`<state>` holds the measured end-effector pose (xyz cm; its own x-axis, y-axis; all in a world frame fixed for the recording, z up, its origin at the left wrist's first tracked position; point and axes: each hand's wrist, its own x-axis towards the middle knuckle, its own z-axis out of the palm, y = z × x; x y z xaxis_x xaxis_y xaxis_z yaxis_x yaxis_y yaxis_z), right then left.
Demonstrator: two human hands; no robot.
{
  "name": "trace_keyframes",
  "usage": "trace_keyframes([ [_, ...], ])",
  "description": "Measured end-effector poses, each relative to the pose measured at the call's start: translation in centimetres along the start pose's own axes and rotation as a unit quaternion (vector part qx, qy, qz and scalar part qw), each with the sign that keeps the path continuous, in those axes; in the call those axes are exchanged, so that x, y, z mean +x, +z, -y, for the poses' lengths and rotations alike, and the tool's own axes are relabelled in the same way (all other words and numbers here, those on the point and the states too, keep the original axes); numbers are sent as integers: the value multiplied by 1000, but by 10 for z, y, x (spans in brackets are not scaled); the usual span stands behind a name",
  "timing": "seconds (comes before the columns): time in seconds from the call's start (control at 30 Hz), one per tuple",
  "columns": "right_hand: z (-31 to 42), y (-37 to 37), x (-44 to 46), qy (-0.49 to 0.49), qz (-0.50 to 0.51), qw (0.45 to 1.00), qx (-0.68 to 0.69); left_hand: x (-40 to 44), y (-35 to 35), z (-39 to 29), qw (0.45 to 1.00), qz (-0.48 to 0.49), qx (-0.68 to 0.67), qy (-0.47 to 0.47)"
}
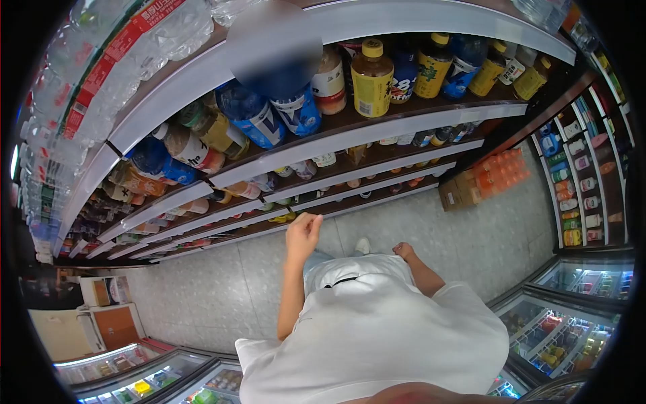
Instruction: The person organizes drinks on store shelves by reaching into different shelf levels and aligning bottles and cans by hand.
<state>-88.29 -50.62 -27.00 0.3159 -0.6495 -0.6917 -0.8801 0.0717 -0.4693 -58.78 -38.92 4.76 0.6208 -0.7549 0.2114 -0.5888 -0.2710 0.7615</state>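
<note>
My left hand (pixel 303 236) is raised in front of the drink shelves, its fingers curled together with nothing visible in them. Nearest to it are the lower shelf edges, though it appears apart from them. My right hand (pixel 404 250) hangs beside my white shirt (pixel 383 323), fingers curled and nothing seen in it. On the upper shelf stand a yellow-labelled bottle (pixel 372 79) with a yellow cap, blue-labelled bottles (pixel 296 113) and a bottle of pale brown drink (pixel 330 81). A grey blurred patch hides part of that shelf.
Packs of clear water bottles (pixel 101 81) are stacked at the upper left. An orange shrink-wrapped pack (pixel 501 176) and a cardboard box (pixel 459 190) sit on the grey tiled floor (pixel 202 289). Glass-topped coolers (pixel 558 323) line the near side, with another stocked shelf (pixel 579 161) at right.
</note>
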Motion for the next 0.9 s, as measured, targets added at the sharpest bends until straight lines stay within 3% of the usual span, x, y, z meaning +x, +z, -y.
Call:
trace_keyframes([
  [0.13, 9, -10, -7, 21, 38, 997, 59, 5, 2, -20, 990, 114, -81, -28],
  [0.2, 6, -8, -8, 33, 53, 995, 83, 6, -1, -33, 942, 233, -218, -108],
  [0.23, 2, -6, -11, 14, 53, 996, 75, 6, -5, -41, 942, 234, -216, -107],
  [0.3, -9, 0, -15, -7, 51, 996, 68, 10, -22, -73, 907, 345, -227, 88],
  [0.33, -16, 5, -14, -9, 38, 998, 43, 11, -31, -89, 907, 345, -225, 89],
  [0.4, -27, 15, -11, -13, 25, 999, 18, 13, -51, -121, 805, 444, -279, 276],
  [0.47, -34, 22, -8, 6, 22, 1000, 6, 9, -63, -151, 679, 499, -430, 324],
  [0.53, -32, 20, -10, -4, 32, 999, -8, 5, -76, -177, 633, 517, -453, 357],
  [0.67, -25, 20, -6, -18, 22, 999, -40, -6, -78, -195, 645, 527, -390, 392],
  [0.7, -19, 15, -7, -18, 21, 999, -41, -7, -75, -194, 618, 547, -405, 392],
  [0.73, -11, 9, -6, -9, 43, 999, -18, -8, -74, -193, 590, 567, -420, 392],
  [0.9, 6, 1, -9, -7, 20, 997, 75, -6, -75, -200, 599, 534, -413, 431],
])
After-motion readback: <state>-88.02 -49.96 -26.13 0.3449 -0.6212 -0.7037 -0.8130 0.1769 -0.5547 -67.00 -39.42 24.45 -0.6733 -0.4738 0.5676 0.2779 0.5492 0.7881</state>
